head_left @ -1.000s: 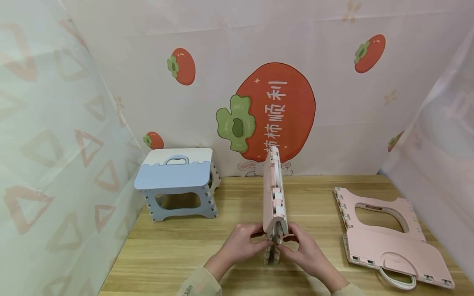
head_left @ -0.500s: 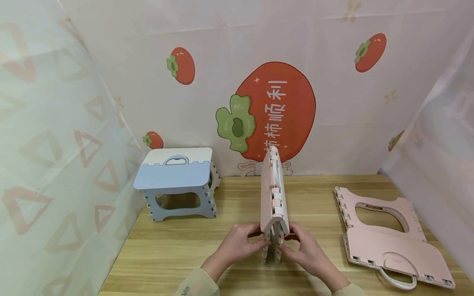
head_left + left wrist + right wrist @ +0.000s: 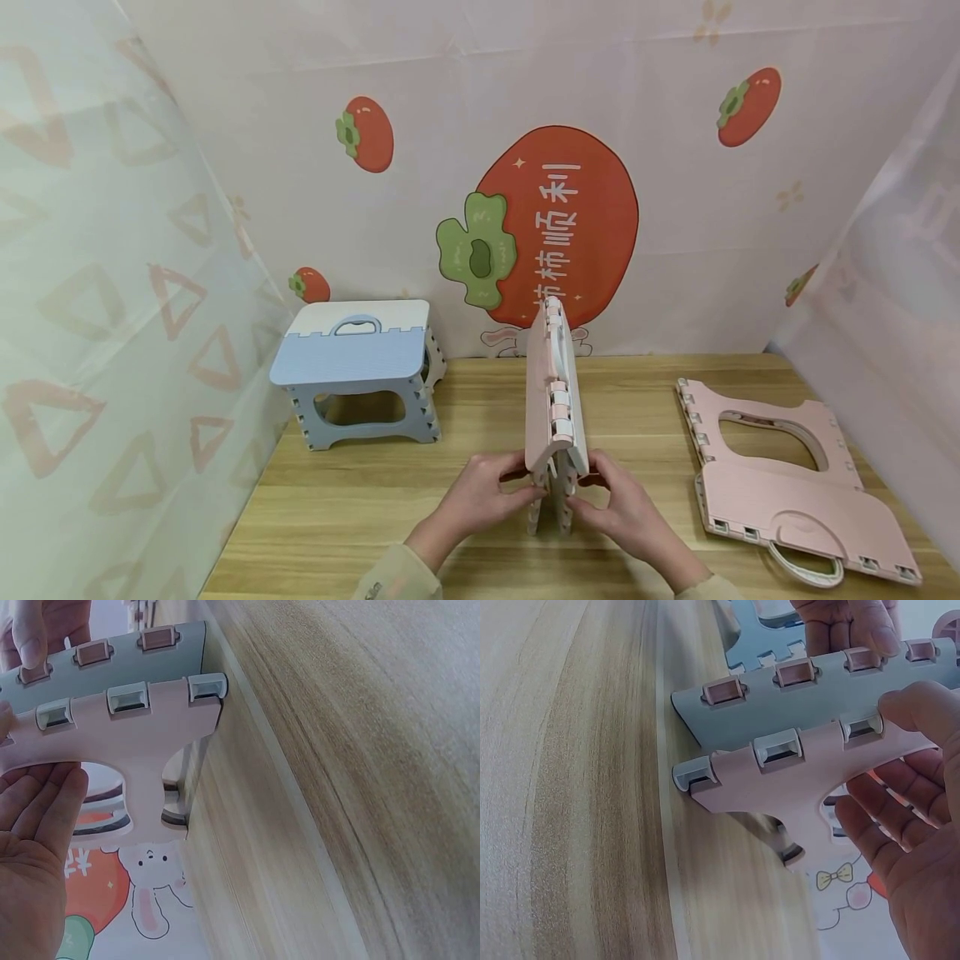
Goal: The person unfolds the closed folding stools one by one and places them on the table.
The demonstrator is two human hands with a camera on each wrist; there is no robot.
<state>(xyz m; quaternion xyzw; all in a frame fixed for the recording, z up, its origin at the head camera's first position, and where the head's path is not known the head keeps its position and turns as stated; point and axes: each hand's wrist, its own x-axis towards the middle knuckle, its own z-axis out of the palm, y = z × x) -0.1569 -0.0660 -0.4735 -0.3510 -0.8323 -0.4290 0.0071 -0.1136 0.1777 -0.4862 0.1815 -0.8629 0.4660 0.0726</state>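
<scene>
A pink and white folding stool, mostly folded, stands upright mid-table with its hinged edge toward me. Its two seat halves lean together in a narrow tent, and the leg panels below show a slim gap. On the left side, my left hand grips one leg panel, thumb on its near edge. Its fingers reach into the cutout of the pink panel in the left wrist view. My right hand pinches the opposite leg panel likewise, thumb on the edge and fingers in the opening, as the right wrist view shows.
A blue and white folding stool stands unfolded at the back left. Flattened pink stool parts with a white handle lie at the right of the wooden table. A patterned curtain walls in the back and sides.
The stool's leg panels and seat halves have spread slightly apart. My left hand has shifted a little left with its panel; my right hand has barely moved.
</scene>
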